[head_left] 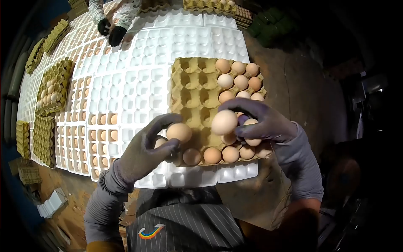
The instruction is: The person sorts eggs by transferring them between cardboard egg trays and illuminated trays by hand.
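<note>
Both hands wear grey gloves above a brown pulp egg tray (187,101). My left hand (149,147) is closed round a brown egg (179,132), with a second egg (160,143) partly hidden in the palm. My right hand (260,122) grips a pale egg (224,122) between thumb and fingers, and another egg (252,132) shows within its grasp. Eggs fill the tray's right columns and several sit along its near edge; the left columns of cups at the back hold none. Part of the tray is hidden by my right hand.
White foam trays (145,92) spread beneath and left of the pulp tray, some filled with eggs. Stacked pulp trays (54,86) stand at the left, more (210,6) at the back. Another person's dark-gloved hands (116,36) are at the upper left.
</note>
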Demonstrator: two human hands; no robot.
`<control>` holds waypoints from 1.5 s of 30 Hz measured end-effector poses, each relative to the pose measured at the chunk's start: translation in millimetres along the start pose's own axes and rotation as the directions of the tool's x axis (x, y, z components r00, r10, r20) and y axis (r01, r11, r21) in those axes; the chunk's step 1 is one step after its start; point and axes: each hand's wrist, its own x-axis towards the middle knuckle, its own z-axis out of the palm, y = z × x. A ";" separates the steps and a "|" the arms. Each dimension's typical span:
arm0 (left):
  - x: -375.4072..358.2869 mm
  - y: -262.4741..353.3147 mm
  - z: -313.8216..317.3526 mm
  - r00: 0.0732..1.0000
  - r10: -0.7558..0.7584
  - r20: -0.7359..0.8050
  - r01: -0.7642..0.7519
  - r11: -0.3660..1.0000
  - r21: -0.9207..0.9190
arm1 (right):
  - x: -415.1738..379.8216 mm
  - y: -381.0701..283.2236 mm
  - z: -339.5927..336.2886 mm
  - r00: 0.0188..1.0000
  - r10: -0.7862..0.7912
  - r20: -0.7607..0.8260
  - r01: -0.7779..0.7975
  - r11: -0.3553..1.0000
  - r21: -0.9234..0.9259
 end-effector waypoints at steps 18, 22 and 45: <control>-41.5 -99.0 -62.8 0.999 0.020 0.034 -0.009 0.959 -0.284 | 4.4 -22.8 142.5 0.917 0.049 -0.396 0.182 0.833 0.523; -65.4 -126.9 -114.6 1.000 0.003 -0.010 -0.007 0.900 -0.436 | 73.5 -52.3 215.4 0.962 0.104 -0.252 0.172 0.484 0.858; 38.9 -142.6 -345.9 0.796 0.508 -0.330 0.039 0.500 0.865 | 414.3 -41.3 243.3 0.657 -0.412 -0.631 -0.049 0.812 -0.582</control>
